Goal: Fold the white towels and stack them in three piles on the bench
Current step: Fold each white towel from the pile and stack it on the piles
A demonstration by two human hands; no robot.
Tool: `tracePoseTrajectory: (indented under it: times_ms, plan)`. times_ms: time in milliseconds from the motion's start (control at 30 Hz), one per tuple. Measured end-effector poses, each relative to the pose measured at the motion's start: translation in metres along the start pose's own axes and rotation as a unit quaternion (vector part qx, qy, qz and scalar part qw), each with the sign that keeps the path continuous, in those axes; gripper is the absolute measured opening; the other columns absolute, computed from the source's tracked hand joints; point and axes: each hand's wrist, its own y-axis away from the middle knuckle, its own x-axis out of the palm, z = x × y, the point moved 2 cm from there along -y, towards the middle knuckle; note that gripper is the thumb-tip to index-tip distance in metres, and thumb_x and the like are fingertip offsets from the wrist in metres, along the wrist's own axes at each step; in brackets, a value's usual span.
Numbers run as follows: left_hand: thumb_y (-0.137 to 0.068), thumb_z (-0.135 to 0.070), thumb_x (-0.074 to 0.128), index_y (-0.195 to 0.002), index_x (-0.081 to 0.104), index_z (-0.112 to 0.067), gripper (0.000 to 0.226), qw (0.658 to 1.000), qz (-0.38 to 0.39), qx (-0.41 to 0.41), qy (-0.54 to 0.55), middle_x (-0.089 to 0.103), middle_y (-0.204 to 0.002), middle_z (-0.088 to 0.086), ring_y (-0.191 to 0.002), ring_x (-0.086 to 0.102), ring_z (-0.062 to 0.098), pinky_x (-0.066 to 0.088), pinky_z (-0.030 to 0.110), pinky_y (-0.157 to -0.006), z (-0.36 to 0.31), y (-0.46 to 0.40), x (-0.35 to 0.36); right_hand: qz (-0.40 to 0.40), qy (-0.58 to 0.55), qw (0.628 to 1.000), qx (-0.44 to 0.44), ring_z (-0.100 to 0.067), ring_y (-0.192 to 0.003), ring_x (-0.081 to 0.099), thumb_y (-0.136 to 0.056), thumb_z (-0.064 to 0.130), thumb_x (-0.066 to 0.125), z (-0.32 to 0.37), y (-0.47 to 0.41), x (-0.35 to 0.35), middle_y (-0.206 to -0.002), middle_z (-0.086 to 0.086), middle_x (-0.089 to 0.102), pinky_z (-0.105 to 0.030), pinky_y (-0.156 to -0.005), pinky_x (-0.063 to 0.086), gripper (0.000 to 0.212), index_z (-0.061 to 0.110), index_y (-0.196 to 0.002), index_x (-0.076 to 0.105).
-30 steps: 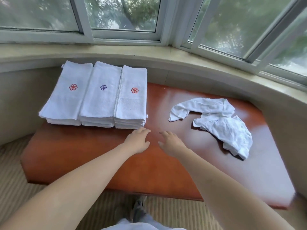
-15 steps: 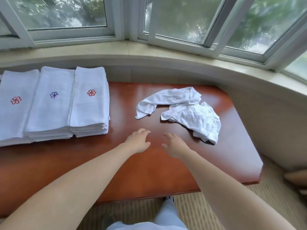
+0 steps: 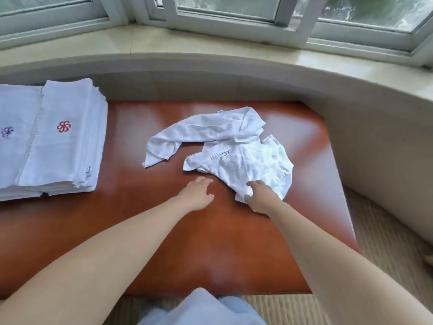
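Crumpled white towels (image 3: 255, 160) lie in a heap on the right half of the reddish wooden bench (image 3: 210, 242), with a second twisted towel (image 3: 199, 134) stretching off to the heap's left. My right hand (image 3: 257, 195) grips the near corner of the heap. My left hand (image 3: 198, 193) hovers with relaxed fingers just left of that, holding nothing. At the left edge, folded white towels sit in piles: one with a red flower (image 3: 68, 141) and one with a purple flower (image 3: 11, 141), partly cut off.
A curved beige window ledge (image 3: 210, 50) wraps behind and to the right of the bench, with window frames above. Striped carpet (image 3: 386, 242) lies to the right and in front. My light blue trouser leg (image 3: 201, 308) shows at the bottom.
The view has swung right and closer to the loose towels. Both hands reached forward; my right hand now grips the heap's near corner, where before it hovered over bare wood.
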Motion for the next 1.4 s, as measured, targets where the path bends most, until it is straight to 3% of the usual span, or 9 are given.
tracePoseTrajectory:
  times_ms: [200,300,400,500,633,800,967,1100,1400]
  plan:
    - [-0.099,-0.037,0.057,-0.158,0.03,-0.021,0.067,0.998,-0.016,-0.047,0.025,0.022,-0.167,0.004,-0.147,0.036,0.028,0.037,0.043,-0.115,-0.021,-0.051,-0.001,0.015,0.0,0.999,-0.031,-0.026,-0.134,0.047,-0.098,0.027,0.052,-0.023,-0.055,-0.025,-0.162,0.0,0.029,-0.04,-0.1,0.049,0.058,0.02,-0.154,0.04]
    - [-0.099,-0.029,0.057,-0.158,0.029,-0.018,0.066,0.996,-0.054,-0.062,0.044,0.022,-0.166,0.004,-0.148,0.033,0.026,0.037,0.044,-0.115,-0.022,-0.077,-0.006,0.017,0.0,0.999,-0.035,-0.026,-0.127,0.052,-0.097,0.025,0.053,-0.027,-0.082,-0.032,-0.16,0.0,0.029,-0.039,-0.088,0.054,0.059,0.019,-0.154,0.039]
    - [-0.099,-0.019,0.053,-0.158,0.028,-0.019,0.064,0.993,-0.083,-0.078,0.022,0.023,-0.166,0.002,-0.149,0.029,0.027,0.039,0.047,-0.111,-0.017,-0.104,-0.014,-0.035,-0.014,0.999,-0.02,-0.027,-0.098,0.061,-0.096,0.022,0.057,-0.03,-0.104,-0.036,-0.15,-0.003,0.032,-0.035,-0.068,0.052,0.058,0.018,-0.15,0.038]
    - [-0.099,-0.012,0.05,-0.157,0.028,-0.022,0.063,0.99,-0.089,-0.112,-0.002,0.026,-0.162,0.001,-0.147,0.028,0.029,0.04,0.047,-0.109,-0.006,-0.125,-0.019,-0.09,-0.089,0.991,0.039,-0.026,-0.067,0.055,-0.094,0.021,0.062,-0.036,-0.118,-0.034,-0.128,-0.01,0.039,-0.037,-0.058,0.052,0.05,0.015,-0.136,0.038]
    - [-0.098,-0.013,0.055,-0.149,0.037,-0.017,0.054,0.982,-0.089,-0.16,-0.036,0.041,-0.144,0.01,-0.133,0.041,0.033,0.043,0.044,-0.101,0.008,-0.141,-0.021,-0.117,-0.192,0.97,0.095,-0.029,-0.078,0.059,-0.091,0.024,0.067,-0.041,-0.127,-0.03,-0.121,-0.01,0.043,-0.04,-0.066,0.055,0.049,0.018,-0.129,0.037]
    - [-0.103,-0.022,0.049,-0.128,0.051,-0.015,0.026,0.98,-0.111,-0.143,-0.088,0.05,-0.129,0.01,-0.12,0.047,0.031,0.047,0.043,-0.092,0.015,-0.142,-0.024,-0.101,-0.171,0.977,0.08,-0.029,-0.077,0.064,-0.09,0.027,0.064,-0.043,-0.132,-0.029,-0.098,-0.008,0.062,-0.034,-0.059,0.048,0.036,0.021,-0.116,0.04]
    - [-0.104,-0.025,0.043,-0.108,0.051,-0.016,0.012,0.987,-0.121,-0.106,-0.019,0.053,-0.114,0.007,-0.105,0.051,0.029,0.047,0.043,-0.085,0.023,-0.116,-0.026,-0.096,-0.161,0.98,0.065,-0.026,-0.07,0.065,-0.089,0.028,0.065,-0.038,-0.115,-0.029,-0.081,-0.004,0.065,-0.039,-0.062,0.053,0.029,0.023,-0.11,0.045]
    - [-0.101,-0.022,0.041,-0.097,0.045,-0.015,0.009,0.981,-0.144,-0.102,0.073,0.055,-0.09,0.001,-0.084,0.053,0.025,0.036,0.036,-0.063,0.033,-0.08,-0.037,-0.092,-0.155,0.983,0.038,-0.021,-0.073,0.065,-0.085,0.027,0.066,-0.021,-0.089,-0.032,-0.082,0.0,0.065,-0.038,-0.065,0.055,0.027,0.025,-0.106,0.049]
    - [-0.103,-0.026,0.042,-0.105,0.048,-0.015,0.012,0.932,-0.268,-0.146,0.197,0.056,-0.087,0.001,-0.078,0.054,0.023,0.036,0.034,-0.06,0.066,0.037,-0.085,-0.141,-0.132,0.981,-0.009,-0.02,-0.075,0.065,-0.081,0.021,0.066,0.026,0.006,-0.046,-0.082,0.003,0.066,-0.03,-0.061,0.046,0.022,0.026,-0.099,0.055]
